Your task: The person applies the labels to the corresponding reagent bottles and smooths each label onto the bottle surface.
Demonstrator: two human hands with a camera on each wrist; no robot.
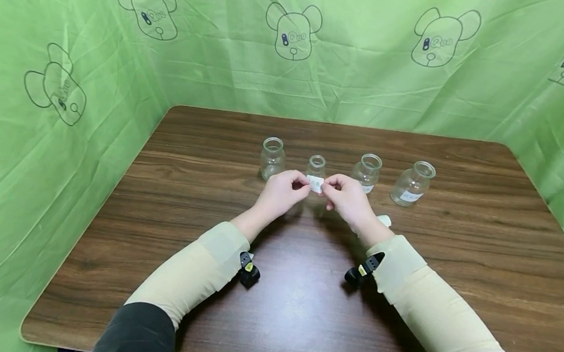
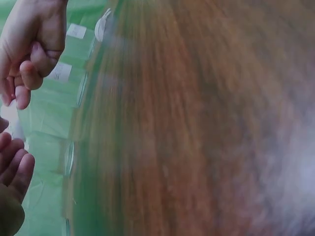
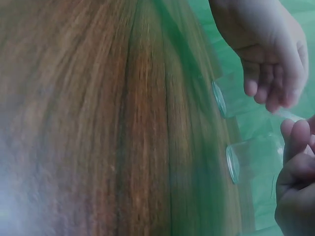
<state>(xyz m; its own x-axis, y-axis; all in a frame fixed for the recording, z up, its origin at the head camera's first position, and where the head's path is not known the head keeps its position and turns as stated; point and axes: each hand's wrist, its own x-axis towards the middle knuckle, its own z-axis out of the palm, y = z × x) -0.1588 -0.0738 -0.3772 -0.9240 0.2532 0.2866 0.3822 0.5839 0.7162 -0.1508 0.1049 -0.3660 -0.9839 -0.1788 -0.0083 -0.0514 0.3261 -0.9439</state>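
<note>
My left hand [image 1: 282, 191] and right hand [image 1: 352, 200] pinch one white label [image 1: 315, 184], mid-frame; four glass jars [image 1: 414, 183], upper centre, on one bench [image 1: 295, 311].

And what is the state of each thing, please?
Label: pinched between left hand and right hand.
Left jar: open, upright, no label visible.
Second jar: open, upright, behind label.
Third jar: open, upright, labelled.
Right jar: open, upright, labelled.
White item: partly hidden, state unclear.
</note>
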